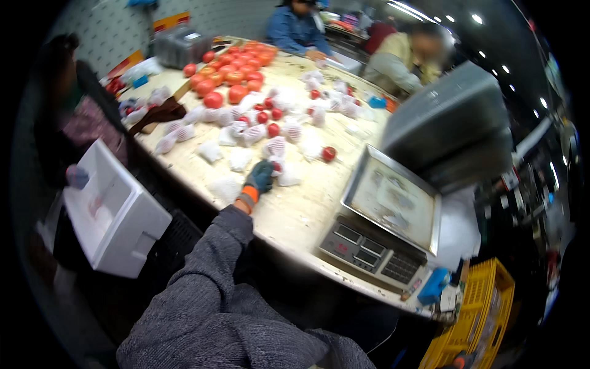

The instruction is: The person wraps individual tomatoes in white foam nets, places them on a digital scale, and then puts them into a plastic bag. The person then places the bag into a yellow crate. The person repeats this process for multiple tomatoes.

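Observation:
My left hand (261,176), in a dark glove with an orange cuff, touches a red round fruit (276,168) partly in a white foam net. Whether its fingers grip the fruit is unclear. Around it on the table (295,214) lie more net-wrapped fruits (254,134), bare red ones (328,153) and white foam nets (240,158). Farther back is a group of large orange-red tomatoes (235,77). At the bottom right edge, my right hand (462,360), gloved alike, shows only in part at a yellow plastic crate (471,295); its fingers are hard to make out.
A digital scale (373,251) with a metal tray stands right, before stacked grey crates (449,122). A blue object (434,286) lies at the near corner. At left, a person (94,120) has a gloved hand at a white foam box (133,230). Two people are across the table.

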The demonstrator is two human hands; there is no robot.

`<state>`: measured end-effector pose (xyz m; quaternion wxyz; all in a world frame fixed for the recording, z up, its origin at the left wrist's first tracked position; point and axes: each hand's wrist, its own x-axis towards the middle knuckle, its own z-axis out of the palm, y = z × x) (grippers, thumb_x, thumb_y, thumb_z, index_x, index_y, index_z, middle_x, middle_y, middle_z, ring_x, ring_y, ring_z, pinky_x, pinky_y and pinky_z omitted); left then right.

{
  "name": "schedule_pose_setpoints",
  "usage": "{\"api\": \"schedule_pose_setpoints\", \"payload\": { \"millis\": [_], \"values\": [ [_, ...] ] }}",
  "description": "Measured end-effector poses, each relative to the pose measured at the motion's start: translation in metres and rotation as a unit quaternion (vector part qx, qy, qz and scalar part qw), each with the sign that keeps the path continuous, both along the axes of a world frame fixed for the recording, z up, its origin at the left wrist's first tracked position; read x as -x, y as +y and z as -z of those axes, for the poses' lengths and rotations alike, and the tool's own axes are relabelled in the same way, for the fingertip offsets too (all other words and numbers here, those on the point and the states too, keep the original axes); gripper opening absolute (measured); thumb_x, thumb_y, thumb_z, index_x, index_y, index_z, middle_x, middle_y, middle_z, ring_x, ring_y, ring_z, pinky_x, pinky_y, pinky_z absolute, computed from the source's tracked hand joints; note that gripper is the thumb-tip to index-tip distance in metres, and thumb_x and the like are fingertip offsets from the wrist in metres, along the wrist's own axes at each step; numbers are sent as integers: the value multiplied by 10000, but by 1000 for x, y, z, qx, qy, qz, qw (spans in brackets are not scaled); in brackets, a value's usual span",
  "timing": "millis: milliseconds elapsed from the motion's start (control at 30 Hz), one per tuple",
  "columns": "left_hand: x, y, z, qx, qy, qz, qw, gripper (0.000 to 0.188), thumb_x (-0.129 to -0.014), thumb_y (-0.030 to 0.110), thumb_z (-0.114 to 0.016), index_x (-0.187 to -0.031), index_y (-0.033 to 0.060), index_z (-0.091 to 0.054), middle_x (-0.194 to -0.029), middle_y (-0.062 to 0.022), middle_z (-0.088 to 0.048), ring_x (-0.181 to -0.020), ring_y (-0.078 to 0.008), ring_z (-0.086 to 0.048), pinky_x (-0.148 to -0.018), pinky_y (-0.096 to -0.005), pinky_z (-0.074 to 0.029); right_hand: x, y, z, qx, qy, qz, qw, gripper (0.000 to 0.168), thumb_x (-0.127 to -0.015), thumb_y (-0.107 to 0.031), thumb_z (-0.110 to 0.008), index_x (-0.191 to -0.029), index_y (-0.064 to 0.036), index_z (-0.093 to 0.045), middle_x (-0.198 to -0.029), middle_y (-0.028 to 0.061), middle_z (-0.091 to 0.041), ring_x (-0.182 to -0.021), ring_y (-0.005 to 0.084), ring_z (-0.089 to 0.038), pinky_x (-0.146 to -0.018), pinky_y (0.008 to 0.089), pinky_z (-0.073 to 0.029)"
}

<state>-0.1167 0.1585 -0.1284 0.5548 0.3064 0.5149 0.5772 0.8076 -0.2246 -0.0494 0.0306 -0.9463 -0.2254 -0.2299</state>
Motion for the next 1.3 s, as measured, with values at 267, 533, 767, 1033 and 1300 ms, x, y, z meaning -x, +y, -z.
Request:
{"api": "schedule_pose_setpoints", "payload": {
  "millis": [267, 533, 767, 1033, 1300],
  "values": [
    [-15, 14, 56, -136, 393, -258, 872, 700, -764, 363, -729, -1295, -10, -465, -1046, -195, -600, -850, -268, -594, -795, -378, -507, 178, 174, -34, -72, -45, -286, 955, 500, -879, -477, -456, -1148, -73, -575, -1037, 139, -648, -913, 310, -633, -739, 436, -515],
    [-33, -19, 3, -26, 300, -155, 941, 814, -772, 431, -692, -1410, 70, -339, -1294, -262, -476, -1145, -396, -520, -962, -438, -438, 249, 273, -30, -21, -26, -365, 930, 502, -881, -471, -449, -1159, -72, -571, -1052, 139, -642, -930, 309, -625, -753, 435, -510],
    [-30, -20, 1, -7, 271, -133, 953, 766, -799, 440, -655, -1410, 87, -356, -1324, -241, -466, -1169, -387, -513, -978, -440, -425, 272, 312, -30, 16, -24, -369, 929, 504, -882, -466, -443, -1168, -71, -567, -1064, 138, -637, -945, 308, -618, -766, 434, -506],
    [-34, -25, -9, 13, 305, -142, 942, 733, -818, 408, -650, -1402, 62, -370, -1214, -221, -541, -932, -314, -626, -852, -408, -488, 270, 321, -28, 34, -20, -360, 932, 506, -883, -460, -436, -1179, -70, -563, -1079, 138, -632, -962, 307, -611, -781, 433, -501],
    [-32, -31, -12, -1, 312, -146, 939, 732, -820, 407, -647, -1400, 55, -373, -1235, -229, -534, -944, -311, -630, -850, -402, -491, 261, 325, -18, 40, -5, -356, 934, 508, -885, -455, -429, -1189, -69, -558, -1094, 137, -626, -979, 306, -603, -795, 432, -496]
  ]
}}
